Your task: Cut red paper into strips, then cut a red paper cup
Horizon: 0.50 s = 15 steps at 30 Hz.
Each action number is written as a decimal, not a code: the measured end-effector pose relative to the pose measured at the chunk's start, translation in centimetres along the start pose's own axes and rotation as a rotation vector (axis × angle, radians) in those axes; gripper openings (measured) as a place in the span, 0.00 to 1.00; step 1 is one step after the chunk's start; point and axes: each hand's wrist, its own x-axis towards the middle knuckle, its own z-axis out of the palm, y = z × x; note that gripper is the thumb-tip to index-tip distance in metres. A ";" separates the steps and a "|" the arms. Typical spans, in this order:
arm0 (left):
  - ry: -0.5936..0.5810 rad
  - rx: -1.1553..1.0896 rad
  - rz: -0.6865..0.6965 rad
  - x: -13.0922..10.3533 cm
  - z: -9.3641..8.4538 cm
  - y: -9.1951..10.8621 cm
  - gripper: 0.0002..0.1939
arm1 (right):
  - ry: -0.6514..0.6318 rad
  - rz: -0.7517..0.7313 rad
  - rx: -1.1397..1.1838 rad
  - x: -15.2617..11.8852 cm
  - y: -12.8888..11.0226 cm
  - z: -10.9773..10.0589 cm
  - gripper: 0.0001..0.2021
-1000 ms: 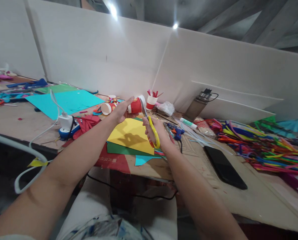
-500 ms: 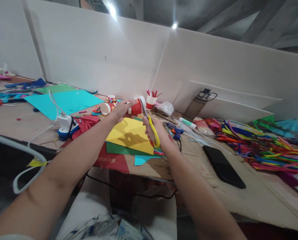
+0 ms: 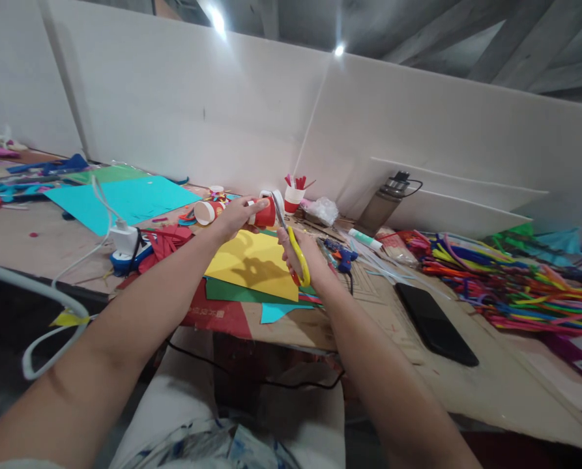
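Observation:
My left hand [image 3: 242, 215] is wrapped around a red and white paper cup [image 3: 265, 213], held on its side above the table. In my right hand [image 3: 300, 254] is a pair of scissors [image 3: 301, 260] with yellow handles. The blades point up and away from me and lie against the cup's white end; whether they are cutting into it I cannot tell. Below both hands lies a sheet of yellow paper [image 3: 251, 264], carrying their shadow, with green paper [image 3: 232, 290] under it. Another red and white cup [image 3: 206, 212] lies on its side just left of my left hand.
Behind stands a cup of red sticks [image 3: 294, 195]. To the right are a glue gun [image 3: 340, 253], a bottle [image 3: 386, 203], a glue stick [image 3: 365, 240], a black phone [image 3: 435, 324] and many pipe cleaners [image 3: 515, 280]. Blue paper [image 3: 124, 202] and a white charger [image 3: 125, 240] sit left.
The scissors and my right hand have shifted very slightly against the cup, and a loose white part of its end now shows differently. My left hand keeps its hold.

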 end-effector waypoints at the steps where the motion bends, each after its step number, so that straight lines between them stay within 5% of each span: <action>1: 0.000 0.001 -0.001 0.0 0.0 0.0 0.24 | 0.012 -0.027 -0.043 0.0 0.1 0.0 0.24; 7: 0.032 -0.013 -0.034 0.0 0.0 0.0 0.24 | 0.023 -0.056 -0.077 0.0 0.4 0.6 0.26; 15: -0.021 -0.060 -0.177 0.5 -0.4 -1.3 0.21 | 0.004 0.083 0.035 -0.1 0.1 0.9 0.23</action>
